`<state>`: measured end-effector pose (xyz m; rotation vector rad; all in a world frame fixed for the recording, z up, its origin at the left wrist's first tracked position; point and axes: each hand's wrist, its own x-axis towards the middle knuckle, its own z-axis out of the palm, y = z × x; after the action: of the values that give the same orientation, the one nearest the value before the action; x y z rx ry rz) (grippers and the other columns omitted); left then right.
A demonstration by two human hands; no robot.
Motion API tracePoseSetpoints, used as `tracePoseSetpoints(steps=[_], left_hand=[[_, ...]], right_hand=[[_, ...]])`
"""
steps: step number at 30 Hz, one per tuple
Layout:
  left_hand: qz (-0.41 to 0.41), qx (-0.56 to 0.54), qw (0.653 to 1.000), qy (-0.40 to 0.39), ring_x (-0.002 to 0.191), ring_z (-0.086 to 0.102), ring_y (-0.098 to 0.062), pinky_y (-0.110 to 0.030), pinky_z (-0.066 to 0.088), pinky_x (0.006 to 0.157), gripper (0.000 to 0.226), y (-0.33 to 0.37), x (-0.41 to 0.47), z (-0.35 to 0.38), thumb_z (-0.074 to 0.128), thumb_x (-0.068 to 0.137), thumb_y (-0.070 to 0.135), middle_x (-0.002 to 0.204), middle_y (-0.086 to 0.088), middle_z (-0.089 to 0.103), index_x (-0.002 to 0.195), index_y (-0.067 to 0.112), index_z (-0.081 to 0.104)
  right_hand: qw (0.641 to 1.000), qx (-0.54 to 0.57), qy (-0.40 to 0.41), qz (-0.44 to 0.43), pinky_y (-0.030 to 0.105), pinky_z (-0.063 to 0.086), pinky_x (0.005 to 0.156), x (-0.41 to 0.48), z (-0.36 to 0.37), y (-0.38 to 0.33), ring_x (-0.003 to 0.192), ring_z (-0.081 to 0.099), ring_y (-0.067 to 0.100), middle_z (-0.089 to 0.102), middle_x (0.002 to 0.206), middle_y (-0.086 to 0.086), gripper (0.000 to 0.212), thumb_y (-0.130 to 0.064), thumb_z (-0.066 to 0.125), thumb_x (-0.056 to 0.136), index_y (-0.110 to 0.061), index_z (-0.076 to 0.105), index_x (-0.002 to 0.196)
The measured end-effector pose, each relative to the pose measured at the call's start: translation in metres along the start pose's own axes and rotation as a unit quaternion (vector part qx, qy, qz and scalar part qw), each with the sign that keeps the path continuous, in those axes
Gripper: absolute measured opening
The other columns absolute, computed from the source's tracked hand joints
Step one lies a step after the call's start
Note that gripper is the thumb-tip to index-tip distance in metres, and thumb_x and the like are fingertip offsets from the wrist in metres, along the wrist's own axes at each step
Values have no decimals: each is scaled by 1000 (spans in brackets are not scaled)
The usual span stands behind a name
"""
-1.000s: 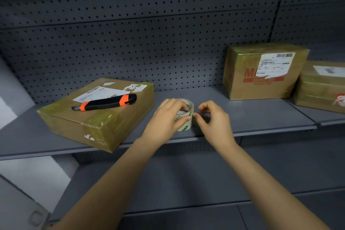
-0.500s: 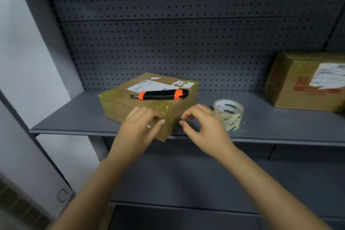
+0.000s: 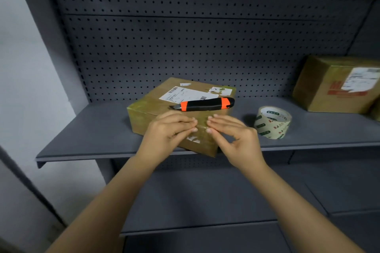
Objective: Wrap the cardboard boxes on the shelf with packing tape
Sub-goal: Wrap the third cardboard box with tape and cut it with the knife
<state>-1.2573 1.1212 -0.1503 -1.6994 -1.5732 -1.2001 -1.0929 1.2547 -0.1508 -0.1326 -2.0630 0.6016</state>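
Setting: a grey metal shelf [image 3: 92, 129] with a perforated back panel [image 3: 185, 47]; a pale wall stands at the left.
Near box: a flat cardboard box [image 3: 144, 117] lies on the shelf, turned at an angle, with one corner poking over the front edge. Its faces look glossy, as if tape already covers them.
Knife: a black and orange utility knife [image 3: 205, 104] lies across the box top, beside the shipping label.
Tape: the roll of tape [image 3: 272, 122] rests tilted on the shelf, just right of the box, with nobody holding it.
Left hand: the left hand [image 3: 168, 131] is relaxed, fingers straight, fingertips resting on the front of the box top; it grasps nothing.
Right hand: the right hand [image 3: 236, 137] mirrors it, fingers extended onto the same edge, fingertips nearly meeting the left's.
Far box: a second box [image 3: 320, 88] stands well apart at the right, against the back panel; whether it is fully taped cannot be told.
Progress: the near box looks largely wrapped, and the hands seem to be smoothing tape down.
Left to do: probably finishing this box, then checking or taping the others.
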Motion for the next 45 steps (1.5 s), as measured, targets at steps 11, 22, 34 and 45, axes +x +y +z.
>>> tracePoseSetpoints(steps=[11,22,34,45], left_hand=[[-54,-113,989,-81,84,67,-6,-30,54,78,12,-6,20,-13,80,79,26,87,6,74,83,15,80],[-92,-29,994,-58,114,56,-6,-12,37,101,46,26,-2,1,65,86,49,121,7,67,119,17,71],[-162,41,986,4,109,56,-9,-30,45,94,41,50,-2,35,76,79,46,114,8,63,105,15,67],[-233,165,958,26,98,55,-18,-35,43,89,39,60,17,72,76,78,42,105,6,63,106,15,65]], right_hand=[[999,-26,14,37,26,47,103,-6,5,-21,117,61,2,71,112,-6,25,-20,74,85,-11,75,108],[990,-80,-82,79,19,34,106,51,-14,-2,124,51,5,63,129,-5,30,-20,63,94,-18,66,124],[977,-120,-152,91,24,38,84,83,-31,29,108,58,16,66,116,1,39,-38,69,88,-16,66,121],[971,-56,-21,232,31,45,72,15,-71,63,86,59,19,63,93,2,25,-36,68,88,-15,58,99]])
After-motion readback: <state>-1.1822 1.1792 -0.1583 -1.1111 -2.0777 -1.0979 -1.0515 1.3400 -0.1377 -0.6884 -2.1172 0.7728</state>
